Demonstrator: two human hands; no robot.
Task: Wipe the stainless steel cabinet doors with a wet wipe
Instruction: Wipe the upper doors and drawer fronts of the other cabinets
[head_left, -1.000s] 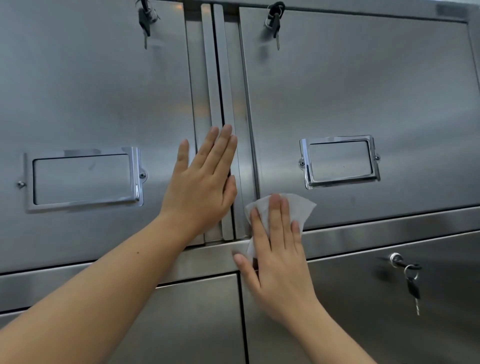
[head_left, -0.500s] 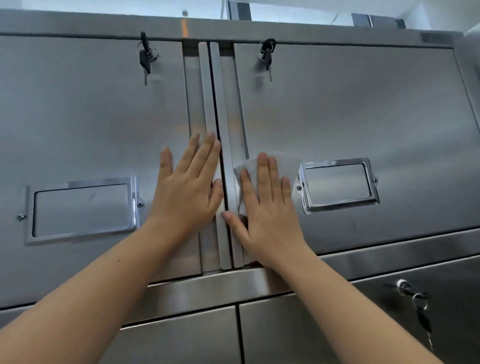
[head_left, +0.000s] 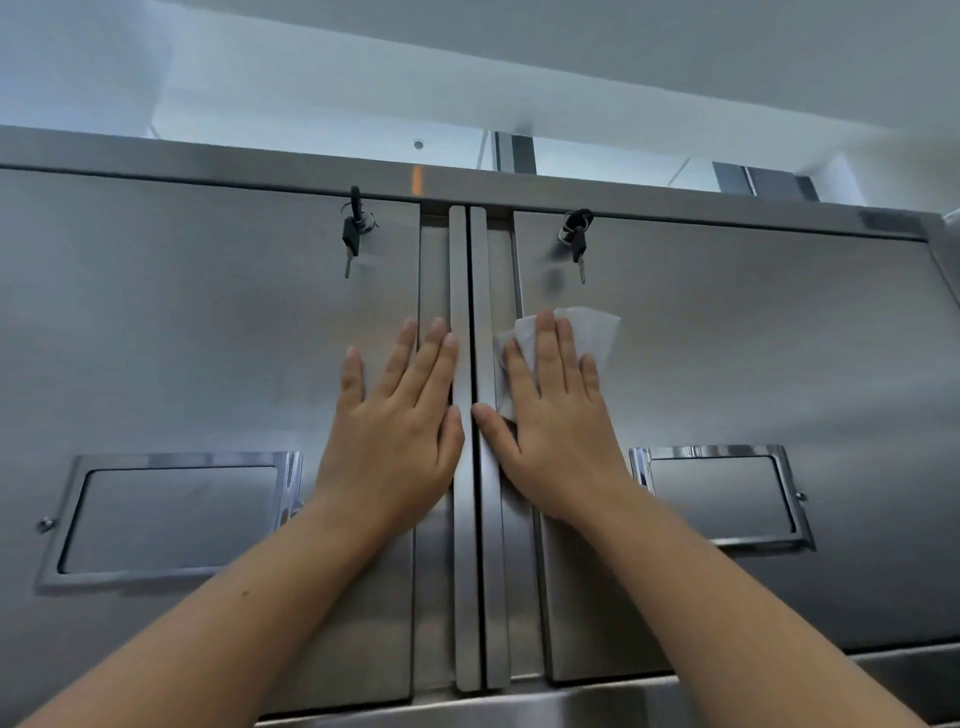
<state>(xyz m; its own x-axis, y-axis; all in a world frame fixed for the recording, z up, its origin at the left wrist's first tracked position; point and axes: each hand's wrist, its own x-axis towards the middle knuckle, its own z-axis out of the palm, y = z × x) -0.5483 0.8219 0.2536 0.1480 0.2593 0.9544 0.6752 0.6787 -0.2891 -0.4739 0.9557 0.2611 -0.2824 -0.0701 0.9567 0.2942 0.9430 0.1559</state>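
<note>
The right door, rigid and probably slick, is bearing my push. My left hand is bracing flat on the left door, fingers slightly spread. My right hand, fingers straight, is pinning the wet wipe, seemingly limp and light, flat near the right door's left edge.

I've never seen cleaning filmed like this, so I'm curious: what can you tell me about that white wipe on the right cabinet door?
The wet wipe is a thin white sheet, soft and slightly creased, like non-woven cloth. It lies spread flat against the right door, near its inner edge and below the hanging key. The right hand presses it to the steel with straight fingers; much of it is hidden under them, its top and right corner showing beyond the fingertips.
</note>
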